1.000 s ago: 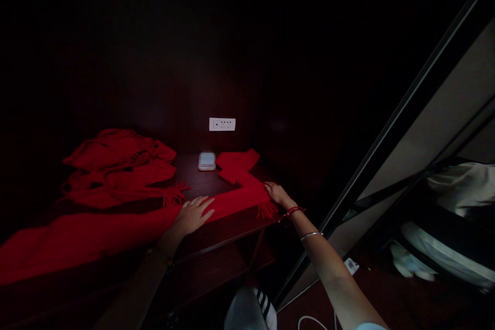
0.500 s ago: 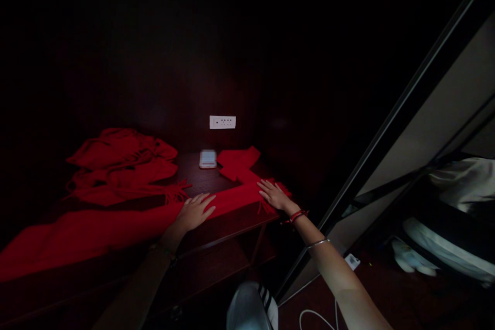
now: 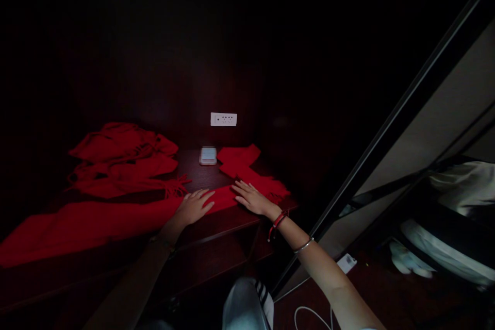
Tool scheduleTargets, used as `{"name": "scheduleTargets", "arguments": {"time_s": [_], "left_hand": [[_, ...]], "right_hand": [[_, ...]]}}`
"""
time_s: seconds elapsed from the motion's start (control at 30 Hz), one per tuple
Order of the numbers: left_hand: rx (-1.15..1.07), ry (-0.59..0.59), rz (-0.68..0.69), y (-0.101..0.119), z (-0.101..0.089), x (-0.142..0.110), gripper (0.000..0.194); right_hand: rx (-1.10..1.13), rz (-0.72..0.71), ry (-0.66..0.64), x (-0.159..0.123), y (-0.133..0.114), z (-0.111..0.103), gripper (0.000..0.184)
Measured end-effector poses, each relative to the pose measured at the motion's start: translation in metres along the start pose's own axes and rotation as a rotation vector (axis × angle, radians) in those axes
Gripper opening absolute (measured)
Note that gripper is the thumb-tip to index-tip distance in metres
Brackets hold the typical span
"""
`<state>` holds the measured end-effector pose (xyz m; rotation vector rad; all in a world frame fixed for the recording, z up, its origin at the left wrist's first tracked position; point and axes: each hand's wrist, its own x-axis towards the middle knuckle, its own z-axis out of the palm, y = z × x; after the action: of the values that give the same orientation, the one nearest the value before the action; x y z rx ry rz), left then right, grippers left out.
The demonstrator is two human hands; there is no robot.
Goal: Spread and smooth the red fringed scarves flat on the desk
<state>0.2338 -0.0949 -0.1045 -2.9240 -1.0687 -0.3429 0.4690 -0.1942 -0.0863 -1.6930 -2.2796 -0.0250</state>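
Observation:
A long red fringed scarf lies stretched along the front of a dark wooden shelf. My left hand rests flat on it near the middle, fingers spread. To the right, my right hand also lies palm down on the scarf, fingers outstretched. The scarf's fringe spreads out just beyond my right hand, by the shelf's right end. Behind it, a folded stretch of red cloth runs back toward the wall; whether it is part of the same scarf I cannot tell.
A heap of red fringed scarves sits at the back left. A small pale device with a blurred screen lies near the wall under a white socket panel. A metal-edged panel slants on the right; a white cable lies on the floor.
My right hand has slid left along the scarf, away from the fringed end and closer to my left hand. My left hand has stayed at about the same place.

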Motion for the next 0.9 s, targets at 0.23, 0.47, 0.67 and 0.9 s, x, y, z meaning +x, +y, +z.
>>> {"name": "scheduleTargets", "arguments": {"time_s": [0.23,0.47,0.67,0.9], "left_hand": [[0.019,0.003,0.028,0.002,0.000,-0.001,0.047],[0.033,0.077,0.090,0.012,-0.011,-0.012,0.048],[0.070,0.096,0.183,0.010,-0.016,-0.038,0.048],[0.083,0.139,0.207,0.001,-0.016,-0.043,0.042]], "right_hand": [[-0.113,0.133,-0.053,-0.009,0.020,0.007,0.051],[-0.039,0.041,0.004,0.000,-0.008,-0.005,0.053],[0.002,-0.048,-0.033,0.000,-0.019,0.019,0.047],[-0.030,-0.128,0.064,-0.004,-0.028,0.013,0.044]]}}
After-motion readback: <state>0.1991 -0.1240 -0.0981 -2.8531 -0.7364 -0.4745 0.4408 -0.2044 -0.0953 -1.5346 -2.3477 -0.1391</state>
